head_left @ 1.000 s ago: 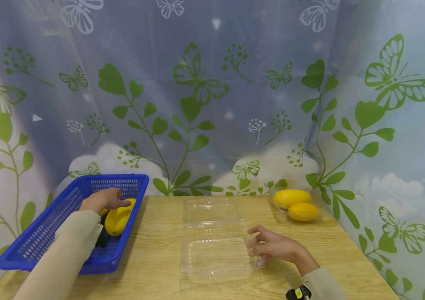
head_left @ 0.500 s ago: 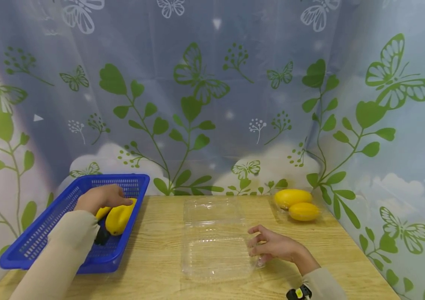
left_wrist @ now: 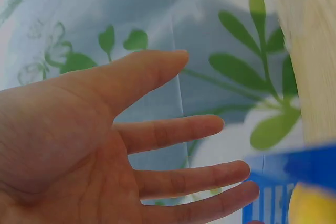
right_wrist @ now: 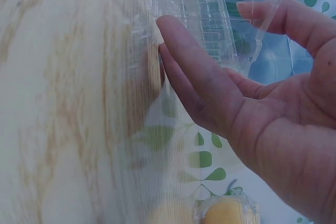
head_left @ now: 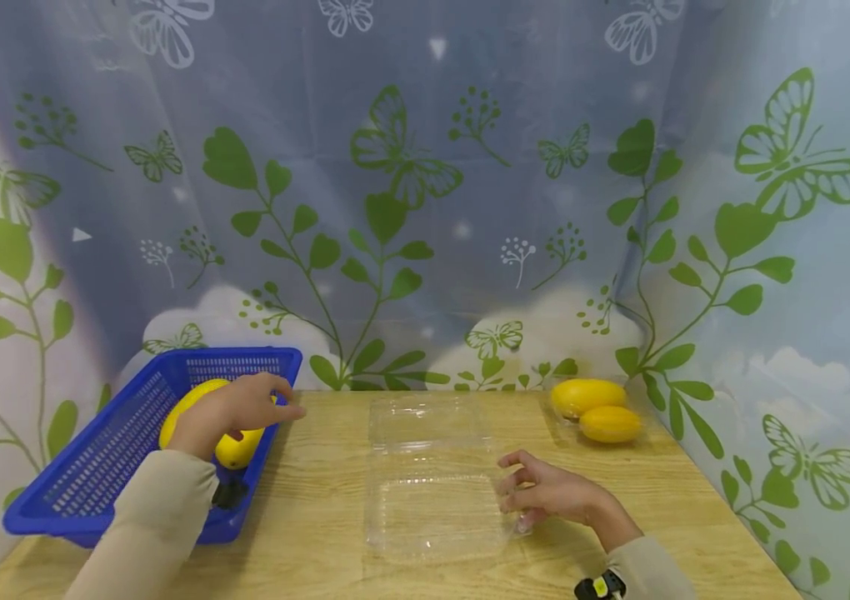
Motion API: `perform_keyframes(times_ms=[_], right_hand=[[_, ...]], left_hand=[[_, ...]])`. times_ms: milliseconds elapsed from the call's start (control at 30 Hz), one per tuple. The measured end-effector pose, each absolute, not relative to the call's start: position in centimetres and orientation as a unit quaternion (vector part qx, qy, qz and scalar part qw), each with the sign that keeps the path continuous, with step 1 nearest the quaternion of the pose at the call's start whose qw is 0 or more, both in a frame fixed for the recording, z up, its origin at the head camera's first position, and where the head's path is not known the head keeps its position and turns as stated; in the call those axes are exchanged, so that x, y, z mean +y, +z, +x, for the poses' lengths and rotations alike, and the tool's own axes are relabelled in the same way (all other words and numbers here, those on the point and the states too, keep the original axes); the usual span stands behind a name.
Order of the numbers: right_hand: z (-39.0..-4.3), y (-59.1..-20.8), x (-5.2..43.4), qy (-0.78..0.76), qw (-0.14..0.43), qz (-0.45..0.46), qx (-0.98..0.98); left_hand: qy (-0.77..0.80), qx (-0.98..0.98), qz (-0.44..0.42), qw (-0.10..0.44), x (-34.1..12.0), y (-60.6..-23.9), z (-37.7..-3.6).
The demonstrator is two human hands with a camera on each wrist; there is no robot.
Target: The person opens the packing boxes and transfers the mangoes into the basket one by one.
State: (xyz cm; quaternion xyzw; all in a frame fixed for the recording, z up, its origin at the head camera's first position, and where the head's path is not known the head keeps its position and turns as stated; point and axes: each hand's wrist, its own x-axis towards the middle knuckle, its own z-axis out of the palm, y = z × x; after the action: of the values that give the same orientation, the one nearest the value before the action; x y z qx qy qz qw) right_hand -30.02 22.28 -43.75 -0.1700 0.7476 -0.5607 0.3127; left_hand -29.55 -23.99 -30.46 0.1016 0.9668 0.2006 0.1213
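Note:
My left hand (head_left: 233, 408) hovers over the right side of the blue basket (head_left: 132, 392). Its fingers are spread and hold nothing, as the left wrist view also shows. Beneath it in the basket lie a large oval yellow fruit (head_left: 188, 404) and a smaller rounded yellow one (head_left: 237, 452), both partly hidden by the hand. My right hand (head_left: 545, 490) rests beside the right edge of a clear plastic clamshell container (head_left: 432, 512), lid folded back. In the right wrist view, the thumb (right_wrist: 278, 19) and fingers stand apart around its thin edge; firm contact cannot be made out.
Two yellow oval fruits (head_left: 586, 398) sit in a second clear container at the back right of the wooden table (head_left: 320, 508). A patterned curtain (head_left: 425, 250) hangs along the back edge and both sides.
My left hand has moved right over the basket, from the fruits towards the rim, with its fingers spreading. More of the large oval fruit shows now. The right hand has stayed put.

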Motion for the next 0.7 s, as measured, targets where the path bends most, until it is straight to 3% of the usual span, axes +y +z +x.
perform_keyframes(times_ms=[267,700], right_hand=[[-29.9,-43.7,22.3,-0.56,0.31,-0.169,0.749],[-30.1,-43.8,22.2,-0.558,0.315,-0.173,0.748]], left_hand=[[0.2,0.963,0.16,0.088,-21.0,-31.6,-28.0],[0.25,0.948,0.175,0.086,-18.4,-35.5,-26.7]])
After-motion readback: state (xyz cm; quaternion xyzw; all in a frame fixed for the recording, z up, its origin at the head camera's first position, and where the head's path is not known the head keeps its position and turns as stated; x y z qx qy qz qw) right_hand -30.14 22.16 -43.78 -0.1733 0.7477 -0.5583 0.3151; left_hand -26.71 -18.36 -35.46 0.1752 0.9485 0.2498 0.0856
